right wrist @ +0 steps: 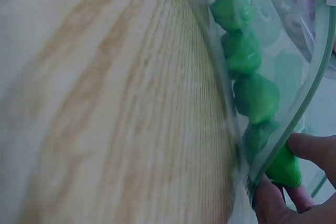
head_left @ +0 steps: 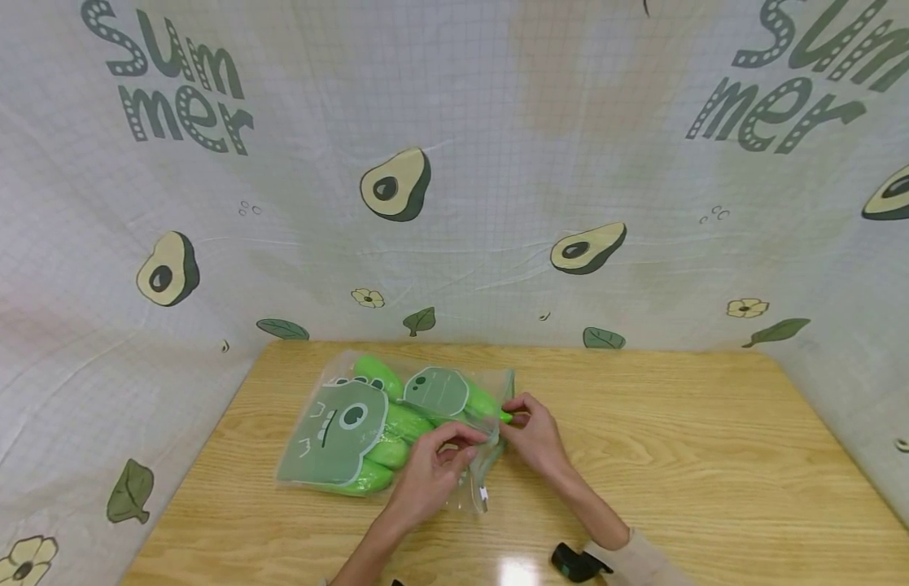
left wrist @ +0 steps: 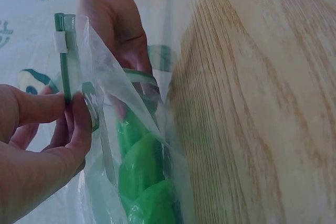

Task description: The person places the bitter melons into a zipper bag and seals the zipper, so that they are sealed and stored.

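A clear slider-zip bag (head_left: pixel 340 443) with a green one-eyed monster print lies on the table, its mouth toward the right. Inside it are several glossy, bright green, long rounded pieces (right wrist: pixel 255 97) with tapered ends. My left hand (head_left: pixel 428 472) pinches the near zip edge (left wrist: pixel 66 77) between thumb and fingers, below the white slider (left wrist: pixel 61 42). At the far part of the mouth, my right hand (head_left: pixel 535 435) pinches the tapered end of one green piece (right wrist: pixel 286 169), which pokes out past the zip strip. The rest of that piece lies within the bag.
The wooden table (head_left: pixel 681 439) extends to the right of the bag. Behind it hangs a pale cloth (head_left: pixel 483 163) printed with avocados and leaves. A black wrist device (head_left: pixel 574 561) is by the right sleeve (head_left: pixel 640 561).
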Demonstrator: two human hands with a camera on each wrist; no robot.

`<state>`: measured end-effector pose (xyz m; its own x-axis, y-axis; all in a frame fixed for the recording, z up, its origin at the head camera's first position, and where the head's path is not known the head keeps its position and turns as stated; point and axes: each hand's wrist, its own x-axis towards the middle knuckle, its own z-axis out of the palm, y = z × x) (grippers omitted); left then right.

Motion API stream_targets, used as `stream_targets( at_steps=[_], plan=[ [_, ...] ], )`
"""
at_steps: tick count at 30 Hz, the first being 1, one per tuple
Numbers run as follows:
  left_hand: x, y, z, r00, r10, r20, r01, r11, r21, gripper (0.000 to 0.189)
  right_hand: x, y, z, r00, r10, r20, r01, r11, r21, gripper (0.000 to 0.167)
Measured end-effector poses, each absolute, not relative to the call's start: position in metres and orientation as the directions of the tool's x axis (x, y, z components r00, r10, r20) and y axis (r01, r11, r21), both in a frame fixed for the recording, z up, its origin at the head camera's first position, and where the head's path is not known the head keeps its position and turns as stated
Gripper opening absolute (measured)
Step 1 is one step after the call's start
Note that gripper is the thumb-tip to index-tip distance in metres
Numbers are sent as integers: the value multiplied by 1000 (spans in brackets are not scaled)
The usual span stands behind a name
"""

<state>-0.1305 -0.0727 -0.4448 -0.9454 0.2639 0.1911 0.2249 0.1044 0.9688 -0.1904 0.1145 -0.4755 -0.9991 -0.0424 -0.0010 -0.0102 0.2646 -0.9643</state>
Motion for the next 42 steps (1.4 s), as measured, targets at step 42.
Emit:
stream_targets(
  at_steps=[42],
  plan=[
    [-127, -66, -444, -964, 207, 168, 204, 172, 964, 20, -195, 118, -474, -991, -131, 4, -51, 358, -932, 17]
  ],
)
